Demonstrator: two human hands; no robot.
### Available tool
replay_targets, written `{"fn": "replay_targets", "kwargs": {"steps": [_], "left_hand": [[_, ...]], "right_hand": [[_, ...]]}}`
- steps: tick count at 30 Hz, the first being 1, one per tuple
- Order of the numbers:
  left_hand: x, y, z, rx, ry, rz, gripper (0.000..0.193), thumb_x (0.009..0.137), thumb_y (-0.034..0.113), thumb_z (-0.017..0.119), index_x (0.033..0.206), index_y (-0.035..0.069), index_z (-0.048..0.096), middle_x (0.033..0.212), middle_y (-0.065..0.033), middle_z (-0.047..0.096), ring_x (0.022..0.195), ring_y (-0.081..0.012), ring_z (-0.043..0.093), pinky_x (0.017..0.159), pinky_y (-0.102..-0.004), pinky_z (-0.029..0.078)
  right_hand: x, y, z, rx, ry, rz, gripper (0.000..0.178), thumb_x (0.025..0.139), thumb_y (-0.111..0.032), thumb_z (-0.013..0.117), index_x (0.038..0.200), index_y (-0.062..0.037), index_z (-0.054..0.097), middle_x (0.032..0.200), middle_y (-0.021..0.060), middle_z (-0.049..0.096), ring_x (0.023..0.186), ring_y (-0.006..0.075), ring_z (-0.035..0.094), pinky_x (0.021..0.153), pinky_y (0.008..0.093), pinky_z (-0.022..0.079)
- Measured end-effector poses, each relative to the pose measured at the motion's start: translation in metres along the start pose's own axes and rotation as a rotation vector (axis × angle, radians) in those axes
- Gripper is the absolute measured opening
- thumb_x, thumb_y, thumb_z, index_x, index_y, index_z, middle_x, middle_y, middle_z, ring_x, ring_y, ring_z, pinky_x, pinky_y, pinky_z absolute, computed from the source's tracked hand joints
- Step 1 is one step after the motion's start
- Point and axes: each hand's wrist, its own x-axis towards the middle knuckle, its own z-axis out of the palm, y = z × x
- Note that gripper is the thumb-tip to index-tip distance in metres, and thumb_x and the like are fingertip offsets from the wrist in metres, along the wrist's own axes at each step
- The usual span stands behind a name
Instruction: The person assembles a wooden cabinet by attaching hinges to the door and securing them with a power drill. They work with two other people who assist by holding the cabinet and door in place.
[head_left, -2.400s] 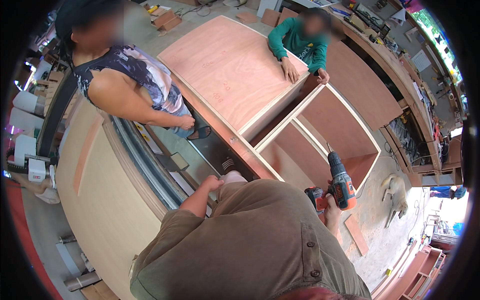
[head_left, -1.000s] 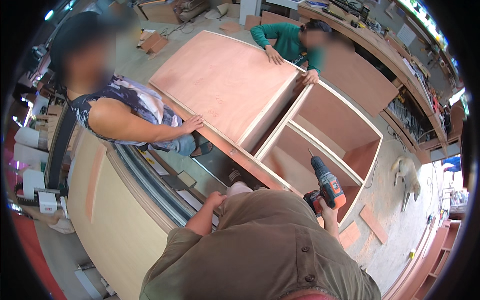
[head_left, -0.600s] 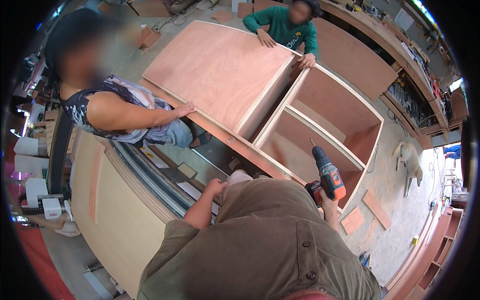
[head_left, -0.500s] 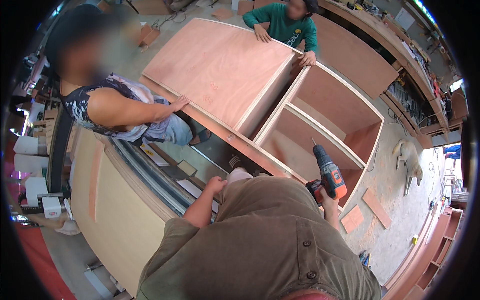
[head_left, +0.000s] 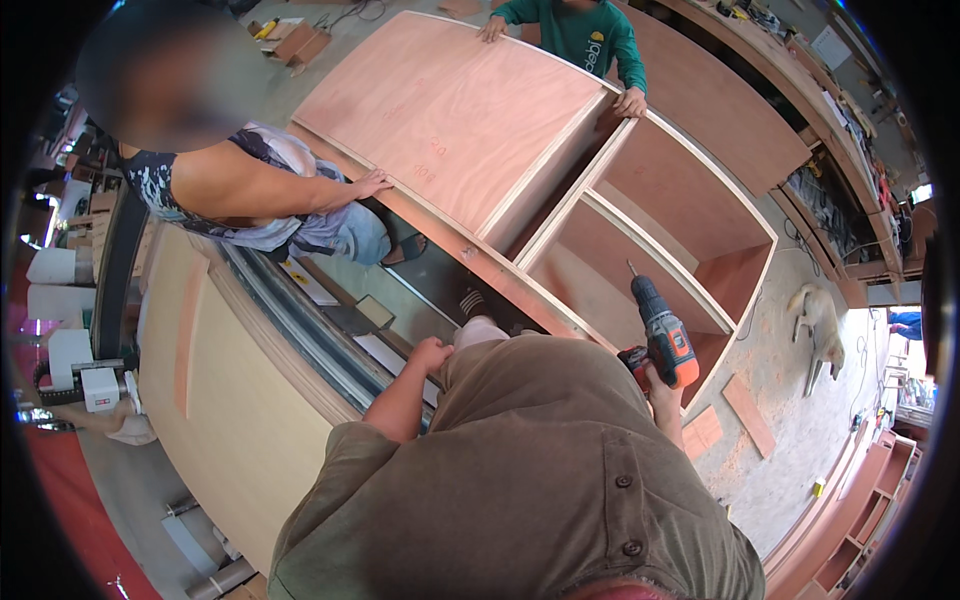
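My right hand (head_left: 660,388) grips an orange and black cordless drill (head_left: 668,340) by its handle, its bit pointing up and away, over the near corner of a wooden cabinet carcass (head_left: 690,215). The bit touches nothing that I can see. My left hand (head_left: 432,355) is loosely closed beside my thigh; whether it holds anything is hidden. The cabinet lies across the middle, with open compartments at the right and a large plywood panel (head_left: 440,120) covering its left part. A rail (head_left: 470,250) runs along its near side.
At the left, a co-worker in a patterned sleeveless top rests a hand (head_left: 372,183) on the near rail. Another, in green sleeves, has hands (head_left: 630,102) on the far edge. A pale panel (head_left: 250,400), wood offcuts (head_left: 748,415) and a dog (head_left: 818,325) are nearby.
The view has shifted slightly, moving the cabinet's far side up the picture. One hand of the green-sleeved co-worker has slid left along the far edge. My grip on the drill is unchanged.
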Motion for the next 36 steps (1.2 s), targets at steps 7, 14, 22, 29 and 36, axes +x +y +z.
{"fn": "replay_targets", "kwargs": {"steps": [7, 14, 22, 29, 36], "left_hand": [[0.003, 0.005, -0.006, 0.029, 0.008, 0.000, 0.058, 0.078, 0.044, 0.066, 0.116, 0.000, 0.064, 0.118, -0.0209, 0.064, 0.111, -0.0329, 0.061, 0.094, -0.0391, 0.048], [0.002, 0.015, -0.013, 0.010, 0.035, 0.016, 0.059, 0.080, 0.044, 0.066, 0.116, -0.002, 0.064, 0.117, -0.0212, 0.065, 0.110, -0.0333, 0.062, 0.093, -0.0388, 0.049], [0.003, 0.019, -0.029, 0.022, 0.031, -0.044, 0.060, 0.079, 0.046, 0.066, 0.118, 0.000, 0.064, 0.121, -0.0202, 0.063, 0.114, -0.0323, 0.060, 0.096, -0.0401, 0.047], [0.011, 0.014, -0.027, -0.025, 0.033, -0.055, 0.061, 0.079, 0.046, 0.067, 0.118, 0.000, 0.063, 0.122, -0.0202, 0.063, 0.115, -0.0321, 0.059, 0.096, -0.0394, 0.047], [0.014, 0.003, -0.015, -0.048, 0.014, -0.056, 0.059, 0.078, 0.047, 0.068, 0.113, 0.000, 0.065, 0.116, -0.0213, 0.065, 0.109, -0.0343, 0.062, 0.093, -0.0412, 0.048]], "right_hand": [[0.012, 0.003, 0.005, -0.026, 0.039, -0.034, 0.030, 0.078, -0.010, 0.069, 0.107, -0.0031, 0.063, 0.096, 0.0051, 0.066, 0.088, 0.0166, 0.063, 0.078, 0.0327, 0.051], [0.020, 0.007, 0.010, 0.061, 0.023, 0.057, 0.031, 0.077, -0.010, 0.070, 0.106, -0.0031, 0.063, 0.095, 0.0049, 0.066, 0.087, 0.0173, 0.063, 0.077, 0.0340, 0.051], [0.031, -0.015, 0.030, 0.109, 0.022, -0.025, 0.027, 0.078, -0.010, 0.068, 0.103, -0.0029, 0.062, 0.091, 0.0036, 0.064, 0.082, 0.0160, 0.062, 0.074, 0.0328, 0.050], [0.039, -0.011, 0.033, 0.121, -0.014, 0.065, 0.025, 0.077, -0.009, 0.068, 0.101, -0.0027, 0.062, 0.089, 0.0039, 0.064, 0.082, 0.0155, 0.062, 0.074, 0.0325, 0.049], [0.042, -0.013, 0.034, 0.116, -0.050, 0.055, 0.022, 0.080, 0.002, 0.064, 0.100, -0.0049, 0.060, 0.083, -0.0012, 0.058, 0.071, 0.0094, 0.055, 0.061, 0.0270, 0.045]]}}
